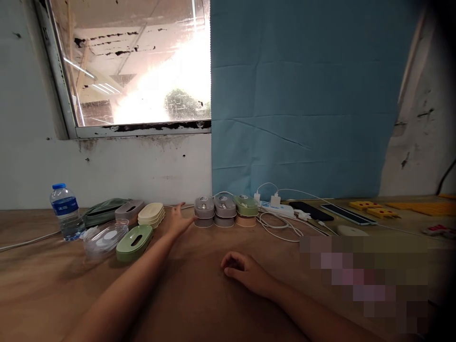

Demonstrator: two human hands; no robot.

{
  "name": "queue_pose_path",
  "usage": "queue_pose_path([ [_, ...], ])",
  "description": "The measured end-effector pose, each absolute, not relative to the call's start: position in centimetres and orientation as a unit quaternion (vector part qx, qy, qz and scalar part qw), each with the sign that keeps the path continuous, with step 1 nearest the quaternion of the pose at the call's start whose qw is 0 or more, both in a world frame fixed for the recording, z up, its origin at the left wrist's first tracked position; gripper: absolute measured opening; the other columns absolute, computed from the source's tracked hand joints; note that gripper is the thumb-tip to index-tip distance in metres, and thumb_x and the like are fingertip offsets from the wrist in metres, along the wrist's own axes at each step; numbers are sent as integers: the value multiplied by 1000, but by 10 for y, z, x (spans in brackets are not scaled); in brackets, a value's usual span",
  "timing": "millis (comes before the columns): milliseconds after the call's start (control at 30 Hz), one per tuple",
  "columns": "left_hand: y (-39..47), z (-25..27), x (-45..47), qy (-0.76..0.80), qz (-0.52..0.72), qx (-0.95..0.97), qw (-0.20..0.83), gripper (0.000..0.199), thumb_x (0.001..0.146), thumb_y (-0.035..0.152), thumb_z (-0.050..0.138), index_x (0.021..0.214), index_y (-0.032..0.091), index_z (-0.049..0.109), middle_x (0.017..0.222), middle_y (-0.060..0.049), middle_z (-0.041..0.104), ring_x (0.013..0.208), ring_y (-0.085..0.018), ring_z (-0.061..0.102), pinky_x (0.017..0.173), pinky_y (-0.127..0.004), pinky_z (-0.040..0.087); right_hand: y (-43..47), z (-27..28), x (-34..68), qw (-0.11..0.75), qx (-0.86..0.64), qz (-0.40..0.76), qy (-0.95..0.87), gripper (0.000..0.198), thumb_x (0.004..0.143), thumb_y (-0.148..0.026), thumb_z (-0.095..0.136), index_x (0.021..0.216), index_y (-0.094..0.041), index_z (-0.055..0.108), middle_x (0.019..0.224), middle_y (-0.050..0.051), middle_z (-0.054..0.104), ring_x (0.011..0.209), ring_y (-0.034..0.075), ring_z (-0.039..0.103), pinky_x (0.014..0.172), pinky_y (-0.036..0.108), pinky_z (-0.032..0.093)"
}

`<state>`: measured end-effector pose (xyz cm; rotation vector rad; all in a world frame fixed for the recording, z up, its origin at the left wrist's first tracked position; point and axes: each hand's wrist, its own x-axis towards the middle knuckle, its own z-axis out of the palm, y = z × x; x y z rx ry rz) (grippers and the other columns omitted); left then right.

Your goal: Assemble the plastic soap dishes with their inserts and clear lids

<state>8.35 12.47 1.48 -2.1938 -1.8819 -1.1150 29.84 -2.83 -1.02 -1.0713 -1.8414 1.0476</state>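
My left hand (179, 221) stretches to the back of the table, fingers spread and holding nothing. Its thumb points right, close to a grey oval lidded container (204, 211); I cannot tell whether they touch. Beside that container stand another grey one (224, 211) and one with a green top and orange base (246, 210). Left of my hand is a stack of cream oval pieces (151, 214). A green oval piece with a slot (134, 243) lies nearer my forearm. My right hand (245, 271) rests on the table, loosely curled around an empty hollow, thumb apart from the fingers.
At left are a water bottle (66, 213), clear plastic pieces (107, 237), a green pouch (103, 212) and a grey slotted piece (128, 210). At right lie a power strip (277, 209), white cables (281, 229), phones (311, 211) and yellow blocks (372, 209).
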Motion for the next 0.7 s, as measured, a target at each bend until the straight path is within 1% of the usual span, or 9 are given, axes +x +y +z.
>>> queue_pose_path([
  [67, 130, 6, 112, -581, -446, -677, -68, 81, 58, 50, 64, 126, 20, 33, 119, -13, 41, 113, -25, 42, 90, -33, 36, -28, -10, 298, 374, -419, 409, -719, 8, 70, -16, 54, 77, -17, 58, 79, 0, 59, 75, 15, 54, 68, 25, 41],
  [133, 138, -1, 133, -555, -497, -655, -125, 86, 52, 47, 70, 126, 22, 34, 124, -14, 37, 118, -28, 36, 93, -37, 34, -28, -11, 298, 373, -420, 406, -721, 8, 70, -16, 54, 77, -17, 58, 78, 0, 59, 75, 15, 54, 68, 24, 42],
  [200, 146, -6, 146, -526, -528, -651, -145, 81, 51, 42, 72, 122, 22, 39, 123, -12, 41, 117, -28, 36, 94, -38, 32, -27, -12, 298, 371, -424, 398, -724, 9, 71, -16, 53, 78, -18, 58, 79, 0, 59, 75, 15, 54, 68, 24, 42],
  [267, 151, -9, 152, -495, -562, -646, -146, 72, 52, 36, 73, 116, 21, 45, 117, -10, 48, 113, -26, 42, 96, -37, 31, -26, -12, 299, 368, -429, 391, -727, 9, 71, -16, 53, 79, -18, 58, 80, 0, 59, 75, 15, 54, 67, 24, 42],
  [333, 149, -10, 152, -473, -599, -631, -136, 65, 52, 33, 73, 112, 21, 49, 113, -7, 52, 110, -23, 45, 96, -35, 31, -26, -13, 300, 366, -428, 387, -730, 9, 72, -16, 53, 79, -18, 58, 80, 1, 59, 76, 15, 54, 68, 25, 42],
  [400, 139, -10, 146, -465, -633, -605, -132, 62, 53, 32, 73, 110, 21, 49, 113, -7, 52, 111, -23, 44, 96, -35, 31, -26, -13, 300, 367, -424, 380, -736, 8, 72, -17, 53, 80, -18, 57, 80, 1, 59, 76, 16, 54, 68, 25, 43],
  [467, 121, -9, 136, -451, -655, -587, -150, 62, 57, 32, 71, 113, 21, 47, 116, -8, 50, 112, -23, 44, 96, -35, 32, -27, -13, 300, 380, -425, 357, -740, 9, 73, -19, 52, 82, -18, 56, 80, 1, 58, 76, 16, 54, 68, 27, 44],
  [567, 80, -7, 111, -415, -631, -613, -232, 66, 58, 31, 71, 116, 21, 43, 119, -8, 48, 110, -23, 45, 93, -35, 35, -29, -12, 301, 424, -442, 286, -737, 15, 73, -21, 52, 88, -18, 54, 86, 3, 57, 81, 18, 53, 74, 31, 44],
  [700, 21, -8, 67, -330, -508, -693, -391, 73, 51, 27, 76, 116, 20, 43, 118, -9, 49, 110, -24, 45, 93, -35, 35, -31, -10, 303, 468, -448, 199, -736, 28, 73, -24, 52, 100, -18, 49, 99, 7, 54, 93, 22, 51, 85, 38, 41],
])
